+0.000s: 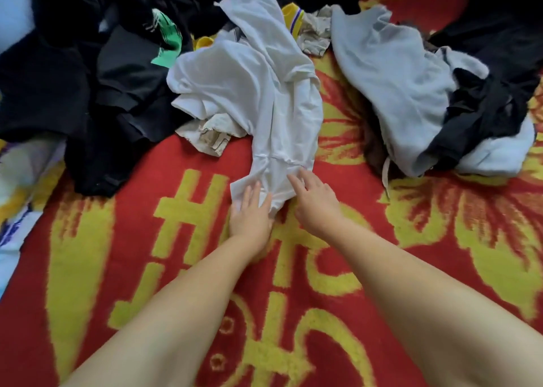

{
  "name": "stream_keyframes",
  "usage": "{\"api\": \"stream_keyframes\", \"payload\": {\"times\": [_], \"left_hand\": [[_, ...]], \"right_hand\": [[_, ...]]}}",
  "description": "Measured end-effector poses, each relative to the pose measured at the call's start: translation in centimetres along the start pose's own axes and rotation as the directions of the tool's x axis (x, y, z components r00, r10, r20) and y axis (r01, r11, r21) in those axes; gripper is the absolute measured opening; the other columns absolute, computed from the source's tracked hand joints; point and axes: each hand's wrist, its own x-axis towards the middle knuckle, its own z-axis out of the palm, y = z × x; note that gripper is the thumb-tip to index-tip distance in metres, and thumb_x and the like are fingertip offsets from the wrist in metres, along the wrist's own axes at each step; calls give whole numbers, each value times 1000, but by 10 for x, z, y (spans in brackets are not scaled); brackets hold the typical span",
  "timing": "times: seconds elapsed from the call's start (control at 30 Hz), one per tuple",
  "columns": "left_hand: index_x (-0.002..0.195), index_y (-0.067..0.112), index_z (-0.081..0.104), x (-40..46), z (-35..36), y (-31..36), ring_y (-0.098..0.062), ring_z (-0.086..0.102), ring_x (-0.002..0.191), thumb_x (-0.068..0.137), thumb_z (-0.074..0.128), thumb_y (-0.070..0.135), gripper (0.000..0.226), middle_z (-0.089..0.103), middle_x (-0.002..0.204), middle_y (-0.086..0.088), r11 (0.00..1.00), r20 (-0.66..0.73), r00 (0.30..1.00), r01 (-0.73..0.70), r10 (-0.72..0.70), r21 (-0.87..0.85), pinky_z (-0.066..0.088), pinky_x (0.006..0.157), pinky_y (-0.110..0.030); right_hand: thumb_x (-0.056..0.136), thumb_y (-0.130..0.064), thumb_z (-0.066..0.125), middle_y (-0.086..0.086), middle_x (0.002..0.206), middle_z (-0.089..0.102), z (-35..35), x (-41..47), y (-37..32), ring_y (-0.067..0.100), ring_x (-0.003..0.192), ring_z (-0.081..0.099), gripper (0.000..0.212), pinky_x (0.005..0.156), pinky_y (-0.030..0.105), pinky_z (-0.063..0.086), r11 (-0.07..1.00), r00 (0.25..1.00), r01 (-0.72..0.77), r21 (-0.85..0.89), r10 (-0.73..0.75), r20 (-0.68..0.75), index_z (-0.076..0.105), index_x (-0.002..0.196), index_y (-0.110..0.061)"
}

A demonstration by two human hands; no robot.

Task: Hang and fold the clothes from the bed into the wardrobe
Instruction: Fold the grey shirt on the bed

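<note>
Item: left hand (249, 213). Lay flat, fingers straight and slightly spread, pressing the near end of the white garment (255, 92) against the blanket; held nothing.

Item: right hand (316, 200). Fingers extended and relaxed, tips touching the same near end at its right edge; no pinch or grip visible.

Item: white garment. Lay crumpled lengthwise on the red and yellow blanket (323, 283), its near end under both hands, its far end running up among the other clothes. Upper part rested on a beige patterned cloth (210, 134) and touched the black clothes pile (88, 78) to the left.

Item: pale grey garment (390, 72). Lay to the right, apart from the white one, tangled at its right side with a black strappy piece (476, 113).

Item: green printed garment (167, 39) and yellow garment (293, 19). Partly buried behind the white one.

Wardrobe: not in view.

Risk assessed: with neither hand gripping, a pull toward the person would likely slide the palms off thin fabric. If the garment were dragged, its far end could carry the beige cloth or snag the black pile, scattering them. Smoothing it while bunched would probably set creases and a crooked fold. Most clothes were unsorted; the task looked barely begun.
</note>
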Motion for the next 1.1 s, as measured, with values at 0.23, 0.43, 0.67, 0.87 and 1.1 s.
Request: {"api": "stream_keyframes", "payload": {"times": [0.23, 0.43, 0.67, 0.87, 1.1], "left_hand": [[95, 8, 57, -15, -9, -5, -37, 58, 87, 97, 41, 11, 17, 64, 93, -16, 816, -178, 984, -88, -18, -571, 29, 61, -34], [99, 6, 51, -74, -13, 3, -45, 57, 82, 95, 40, 9, 12, 62, 85, -25, 811, -100, 994, -96, 46, -577, 41, 66, -44], [84, 22, 47, -165, -16, -14, -33, 59, 82, 99, 40, 30, 19, 58, 74, -2, 899, 119, 972, -138, 204, -415, 29, 60, -37], [115, 30, 50, -240, -36, -12, -23, 59, 95, 85, 58, 57, 42, 65, 99, 1, 897, 253, 880, -323, 402, -301, 37, 67, -32], [129, 21, 49, -285, -103, 31, -12, 42, 119, 69, 72, 44, 69, 44, 130, 4, 685, -40, 894, -370, 446, -627, 37, 101, -29]], "right_hand": [[95, -13, 44, 4, 161, 3, 12, 13, -6, 22, 148, -4, 41, 116, 50, 9, 999, 1000, -2, -36, 2, 13, 46, 134, -25], [89, -7, 44, 8, 116, 59, 1, -24, -25, 26, 118, 52, 27, 99, 34, 28, 996, 996, 77, -52, -74, 51, 50, 115, -13], [95, -19, 42, 15, 96, 62, -4, -136, -35, 36, 89, 58, 6, 61, 34, 31, 996, 958, 23, 85, -46, 282, 45, 93, -15], [92, -21, 44, 1, 68, 50, -27, -232, -57, 24, 71, 50, 28, 59, 34, 35, 870, 881, -280, 405, 66, 468, 42, 65, -16], [82, -24, 59, 12, 81, 66, -138, -276, -83, 25, 76, 64, 19, 68, 35, 46, 385, 881, -458, 801, 77, 467, 66, 77, -6]]}}
